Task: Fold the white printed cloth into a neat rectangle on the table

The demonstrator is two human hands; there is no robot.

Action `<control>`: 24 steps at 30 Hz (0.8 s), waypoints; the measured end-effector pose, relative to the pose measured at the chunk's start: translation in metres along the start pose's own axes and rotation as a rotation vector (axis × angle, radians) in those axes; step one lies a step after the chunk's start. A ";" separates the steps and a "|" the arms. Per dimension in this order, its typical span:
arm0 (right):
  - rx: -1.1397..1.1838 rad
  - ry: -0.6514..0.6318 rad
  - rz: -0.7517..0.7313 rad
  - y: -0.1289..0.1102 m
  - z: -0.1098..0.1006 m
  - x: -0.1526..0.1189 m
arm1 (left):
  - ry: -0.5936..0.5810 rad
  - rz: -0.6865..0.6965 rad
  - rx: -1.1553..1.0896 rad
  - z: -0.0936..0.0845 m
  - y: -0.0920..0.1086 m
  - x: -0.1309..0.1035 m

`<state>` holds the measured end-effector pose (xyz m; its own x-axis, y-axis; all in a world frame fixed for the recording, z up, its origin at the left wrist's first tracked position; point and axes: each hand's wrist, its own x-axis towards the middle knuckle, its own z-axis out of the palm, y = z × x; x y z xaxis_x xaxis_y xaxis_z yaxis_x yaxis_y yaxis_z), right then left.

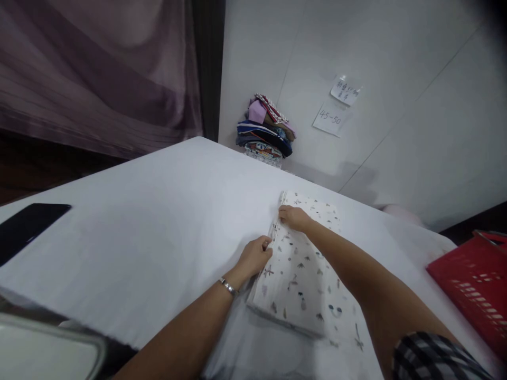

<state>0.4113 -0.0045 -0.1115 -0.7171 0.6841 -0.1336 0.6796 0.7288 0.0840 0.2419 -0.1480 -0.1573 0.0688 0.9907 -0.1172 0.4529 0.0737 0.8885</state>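
Note:
A folded white cloth point(304, 285) printed with small leaf and plant motifs lies flat on the white table, several layers thick along its left edge. My left hand point(255, 256), with a silver bracelet at the wrist, is closed at the middle of that edge, thumb and fingers pinching the layers. Farther up the same edge my right hand point(293, 217) grips the cloth near its far left corner, fingers curled over the side. Part of the cloth is hidden under my right forearm.
The white table point(158, 211) bears a black phone-like slab point(29, 227) at far left. Beyond its back edge is a stack of folded fabrics point(265, 129). A red perforated basket point(475, 285) stands at right. Handwritten paper signs point(330, 119) hang on the wall.

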 end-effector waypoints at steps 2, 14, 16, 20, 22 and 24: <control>-0.004 0.009 -0.012 0.000 0.000 -0.002 | 0.003 0.006 0.010 0.000 0.000 0.000; 0.048 -0.008 0.052 0.005 0.001 -0.015 | -0.007 0.038 0.014 0.000 -0.003 0.001; 0.084 -0.021 0.056 0.006 0.001 -0.014 | -0.008 0.035 0.018 0.000 -0.003 0.001; 0.140 -0.011 0.013 0.008 0.003 -0.007 | -0.014 0.020 0.027 -0.001 -0.001 0.001; 0.152 -0.003 -0.002 0.009 0.004 -0.002 | -0.015 0.028 0.027 -0.001 -0.001 0.001; 0.154 0.001 0.003 0.010 0.006 0.001 | -0.010 0.032 0.025 -0.001 0.000 0.000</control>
<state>0.4176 0.0034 -0.1163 -0.7150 0.6865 -0.1323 0.6975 0.7133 -0.0682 0.2413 -0.1476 -0.1572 0.0925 0.9913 -0.0935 0.4727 0.0389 0.8804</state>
